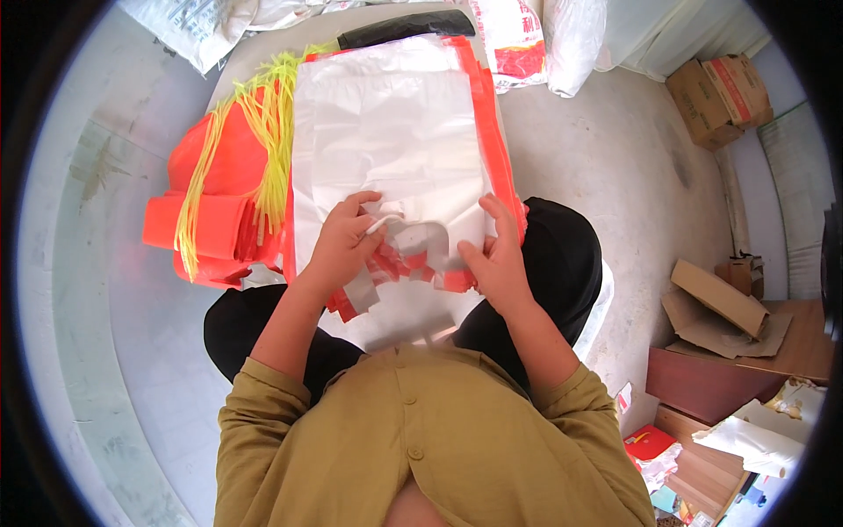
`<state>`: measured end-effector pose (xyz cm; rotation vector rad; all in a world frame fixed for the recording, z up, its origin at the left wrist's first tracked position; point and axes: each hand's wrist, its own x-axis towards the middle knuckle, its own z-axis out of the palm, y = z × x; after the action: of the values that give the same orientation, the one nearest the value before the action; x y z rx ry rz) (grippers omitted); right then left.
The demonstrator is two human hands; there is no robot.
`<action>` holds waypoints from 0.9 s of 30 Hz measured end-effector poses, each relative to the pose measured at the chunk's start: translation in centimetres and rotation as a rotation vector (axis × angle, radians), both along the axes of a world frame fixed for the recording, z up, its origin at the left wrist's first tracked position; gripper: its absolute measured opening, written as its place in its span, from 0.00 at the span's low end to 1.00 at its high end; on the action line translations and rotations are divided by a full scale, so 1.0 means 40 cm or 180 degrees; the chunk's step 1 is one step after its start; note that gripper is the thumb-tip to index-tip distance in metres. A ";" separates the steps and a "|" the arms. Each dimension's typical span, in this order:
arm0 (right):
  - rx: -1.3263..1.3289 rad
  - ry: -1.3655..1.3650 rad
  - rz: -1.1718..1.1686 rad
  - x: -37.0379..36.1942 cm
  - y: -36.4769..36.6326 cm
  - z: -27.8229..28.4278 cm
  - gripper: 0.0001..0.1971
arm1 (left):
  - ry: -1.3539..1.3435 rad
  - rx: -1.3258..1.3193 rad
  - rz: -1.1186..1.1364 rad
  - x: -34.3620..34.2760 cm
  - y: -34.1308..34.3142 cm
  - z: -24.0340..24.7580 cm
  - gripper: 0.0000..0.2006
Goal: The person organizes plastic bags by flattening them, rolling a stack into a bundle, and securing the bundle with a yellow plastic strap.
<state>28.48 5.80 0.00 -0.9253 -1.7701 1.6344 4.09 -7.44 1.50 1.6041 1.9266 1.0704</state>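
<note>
A translucent white plastic bag (386, 123) lies on top of a stack of red-edged bags (496, 132) before me. Near its lower end, my left hand (344, 244) pinches a bunched whitish fold between thumb and fingers. The bag's cut-out handle end, with red and white flaps (408, 259), hangs toward my lap. At the lower right corner, my right hand (500, 256) rests against the bag, thumb and index finger apart; its remaining fingers are partly hidden.
Left of the stack are folded red bags (198, 220) and a bunch of yellow-green strings (277, 132). A black plastic bundle (404, 29) lies at the far edge. Cardboard boxes (724, 97) stand far right; an opened carton (724, 312) sits on a wooden cabinet (711, 382).
</note>
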 end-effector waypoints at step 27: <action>-0.0877 -0.0093 0.1375 -0.182 0.086 0.106 0.21 | 0.1730 0.0691 0.0213 0.066 -0.041 0.004 0.21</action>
<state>21.21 9.26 4.24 -0.7141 -1.8894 2.1897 6.73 -9.08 1.64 2.1371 2.2739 0.9628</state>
